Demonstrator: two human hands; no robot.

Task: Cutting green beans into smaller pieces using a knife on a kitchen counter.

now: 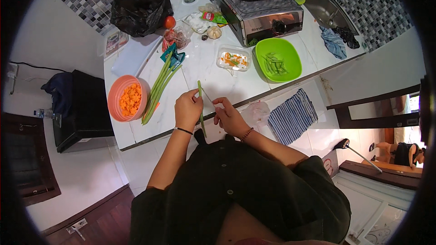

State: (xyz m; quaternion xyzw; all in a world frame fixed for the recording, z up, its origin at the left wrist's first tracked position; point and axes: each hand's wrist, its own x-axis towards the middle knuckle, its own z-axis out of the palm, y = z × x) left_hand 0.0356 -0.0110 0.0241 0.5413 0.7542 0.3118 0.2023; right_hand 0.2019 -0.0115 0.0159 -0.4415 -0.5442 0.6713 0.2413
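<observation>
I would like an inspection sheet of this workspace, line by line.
Surface: white countertop, partly covered.
Job's things: single green bean; bean bundle; green bowl with cut pieces; pink bowl with orange pieces.
Clutter: black bag, tomato, garlic, blue cloth.
Hands: left hand grips single green bean; right hand holds a thin blade, apparently a knife.
Cables: black cable by left wall.
Surroundings: stove, sink, striped floor mat; another person at right.

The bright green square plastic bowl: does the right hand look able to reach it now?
Probably yes: nothing stands between the right hand and the bowl, though that hand holds a thin metal knife.
</observation>
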